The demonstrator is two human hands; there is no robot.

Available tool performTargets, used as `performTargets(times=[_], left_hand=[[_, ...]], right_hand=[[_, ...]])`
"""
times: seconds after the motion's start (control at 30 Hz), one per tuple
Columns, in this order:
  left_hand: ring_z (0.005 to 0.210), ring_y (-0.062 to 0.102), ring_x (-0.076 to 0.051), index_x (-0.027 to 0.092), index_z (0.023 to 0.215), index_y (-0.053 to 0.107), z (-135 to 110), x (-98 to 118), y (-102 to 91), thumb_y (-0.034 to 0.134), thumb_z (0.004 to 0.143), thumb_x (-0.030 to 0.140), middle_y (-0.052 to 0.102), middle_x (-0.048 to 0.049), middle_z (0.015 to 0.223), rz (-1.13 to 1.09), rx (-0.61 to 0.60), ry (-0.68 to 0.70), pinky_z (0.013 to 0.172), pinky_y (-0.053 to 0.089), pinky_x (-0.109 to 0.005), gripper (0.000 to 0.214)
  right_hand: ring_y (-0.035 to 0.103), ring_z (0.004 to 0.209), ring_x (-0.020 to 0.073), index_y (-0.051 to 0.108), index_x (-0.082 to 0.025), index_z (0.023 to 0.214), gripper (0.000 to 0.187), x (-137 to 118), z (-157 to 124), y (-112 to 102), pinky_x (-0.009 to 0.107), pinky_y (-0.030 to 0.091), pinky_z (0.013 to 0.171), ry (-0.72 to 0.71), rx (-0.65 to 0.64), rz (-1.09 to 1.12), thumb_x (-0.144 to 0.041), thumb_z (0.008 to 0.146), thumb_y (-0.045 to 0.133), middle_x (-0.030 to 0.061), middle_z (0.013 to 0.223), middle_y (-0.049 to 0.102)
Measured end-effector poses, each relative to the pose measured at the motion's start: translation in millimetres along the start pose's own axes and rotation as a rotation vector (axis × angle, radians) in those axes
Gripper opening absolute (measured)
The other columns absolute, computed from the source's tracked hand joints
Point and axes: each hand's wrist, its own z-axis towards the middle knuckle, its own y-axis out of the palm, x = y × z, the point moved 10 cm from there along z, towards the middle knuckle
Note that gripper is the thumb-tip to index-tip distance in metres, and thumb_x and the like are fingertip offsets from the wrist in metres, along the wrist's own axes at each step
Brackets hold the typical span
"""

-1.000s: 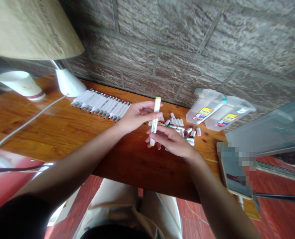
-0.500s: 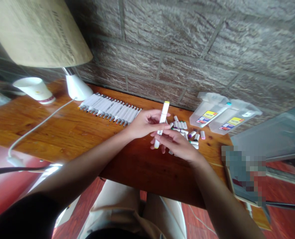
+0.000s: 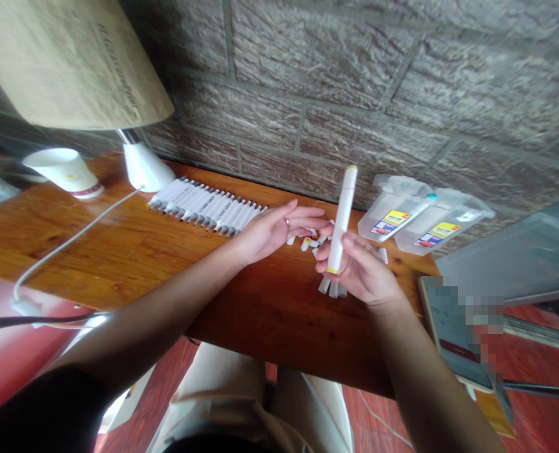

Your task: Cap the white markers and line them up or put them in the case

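Observation:
A white marker (image 3: pixel 342 220) with yellow ends stands tilted in my right hand (image 3: pixel 362 270), pinched between thumb and fingers above the table. My left hand (image 3: pixel 272 229) is open just to its left, fingers stretched toward the marker and holding nothing. A ring shows on one of its fingers. Beneath and behind the hands lie loose marker caps (image 3: pixel 306 243), partly hidden. Several white marker barrels (image 3: pixel 333 288) stick out below my right hand. Left of my left hand, a row of white markers (image 3: pixel 208 204) lies side by side.
Two clear plastic cases (image 3: pixel 409 236) with yellow labels stand at the back right by the stone wall (image 3: pixel 270 132). A lamp (image 3: pixel 140 163) and a paper cup (image 3: pixel 67 171) stand at the left, with a white cable (image 3: pixel 72 236) across the wooden table (image 3: pixel 114 245). A tablet (image 3: pixel 449 327) lies at the right edge.
My left hand has let go of the marker and opened. My right hand has carried the marker up and to the right, uncovering some loose caps between the hands.

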Motion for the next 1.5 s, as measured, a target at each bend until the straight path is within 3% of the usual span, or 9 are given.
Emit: performTargets(times=[0.23, 0.43, 0.57, 0.67, 0.8, 0.9, 1.13, 1.37, 1.5], left_hand=[[0.114, 0.070, -0.028, 0.016, 0.116, 0.076, -2.8, -10.2, 7.7, 0.051, 0.092, 0.046, 0.073, -0.0145, 0.126, -0.235, -0.047, -0.145, 0.101, 0.051, -0.042, 0.046], [0.108, 0.072, -0.027, 0.015, 0.114, 0.077, -2.8, -12.1, 6.6, 0.048, 0.092, 0.043, 0.074, -0.0146, 0.124, -0.240, -0.064, -0.163, 0.097, 0.052, -0.042, 0.046], [0.117, 0.068, -0.026, 0.018, 0.111, 0.078, 0.1, -15.2, 5.0, 0.060, 0.090, 0.051, 0.075, -0.0132, 0.122, -0.161, -0.066, -0.118, 0.101, 0.050, -0.039, 0.043], [0.120, 0.067, -0.027, 0.017, 0.109, 0.079, 0.0, -20.9, 8.2, 0.071, 0.085, 0.051, 0.074, -0.0146, 0.124, -0.123, -0.092, -0.104, 0.103, 0.050, -0.039, 0.043], [0.116, 0.070, -0.027, 0.016, 0.109, 0.079, -4.4, -25.1, 15.0, 0.076, 0.083, 0.048, 0.073, -0.0162, 0.125, -0.078, -0.138, -0.112, 0.104, 0.050, -0.041, 0.041], [0.114, 0.071, -0.026, 0.018, 0.109, 0.080, -7.2, -24.0, 17.9, 0.080, 0.081, 0.048, 0.074, -0.0150, 0.124, -0.036, -0.151, -0.117, 0.103, 0.052, -0.040, 0.041], [0.118, 0.070, -0.027, 0.018, 0.115, 0.078, -9.1, -16.1, 21.4, 0.078, 0.085, 0.042, 0.073, -0.0147, 0.126, 0.089, -0.170, -0.060, 0.103, 0.055, -0.042, 0.039], [0.122, 0.067, -0.027, 0.015, 0.118, 0.076, -11.3, -11.0, 22.1, 0.078, 0.085, 0.040, 0.073, -0.0132, 0.128, 0.230, -0.177, -0.036, 0.110, 0.051, -0.041, 0.041], [0.125, 0.065, -0.030, 0.016, 0.125, 0.071, -10.2, -15.0, 24.4, 0.084, 0.079, 0.037, 0.072, -0.0131, 0.130, 0.223, -0.186, -0.039, 0.111, 0.049, -0.044, 0.053]], right_hand=[[0.056, 0.054, 0.0142, 0.068, -0.029, 0.087, 0.027, -31.9, -2.9, -27.4, 0.024, 0.035, 0.044, -0.184, 0.212, 0.038, -0.052, 0.074, 0.074, -0.0015, 0.065, 0.066], [0.066, 0.062, 0.0166, 0.070, -0.024, 0.087, 0.022, -8.8, 4.1, -13.1, 0.025, 0.042, 0.049, -0.051, 0.101, -0.029, -0.034, 0.069, 0.074, 0.0012, 0.078, 0.072], [0.067, 0.065, 0.0160, 0.070, -0.022, 0.092, 0.022, 0.4, 5.2, -3.1, 0.024, 0.042, 0.052, -0.024, 0.037, -0.046, -0.026, 0.072, 0.076, 0.0005, 0.077, 0.073], [0.052, 0.048, 0.0117, 0.063, -0.021, 0.075, 0.021, -3.4, 7.2, 5.6, 0.024, 0.034, 0.047, -0.061, -0.007, 0.038, -0.038, 0.076, 0.076, -0.0046, 0.054, 0.056], [0.018, 0.032, 0.0070, 0.024, -0.024, 0.051, 0.065, -10.9, 8.7, 12.2, 0.026, 0.025, 0.043, -0.109, -0.067, 0.138, -0.061, 0.089, 0.061, -0.0111, 0.037, 0.018], [0.008, 0.031, 0.0067, 0.013, -0.023, 0.050, 0.072, -13.2, 7.7, 9.9, 0.026, 0.024, 0.043, -0.133, -0.081, 0.186, -0.068, 0.095, 0.048, -0.0116, 0.037, 0.006], [0.007, 0.033, 0.0068, 0.013, -0.022, 0.051, 0.070, -8.4, 5.9, 5.1, 0.025, 0.026, 0.043, -0.095, -0.062, 0.379, -0.052, 0.094, 0.059, -0.0114, 0.037, 0.007], [0.011, 0.033, 0.0060, 0.015, -0.021, 0.050, 0.063, -5.8, 5.4, 13.8, 0.025, 0.030, 0.046, -0.045, -0.156, 0.523, -0.034, 0.090, 0.063, -0.0111, 0.037, 0.013], [0.024, 0.036, 0.0066, 0.039, -0.022, 0.056, 0.047, 1.7, 13.0, 7.0, 0.023, 0.031, 0.045, -0.044, -0.022, 0.364, -0.040, 0.087, 0.070, -0.0106, 0.041, 0.029]])
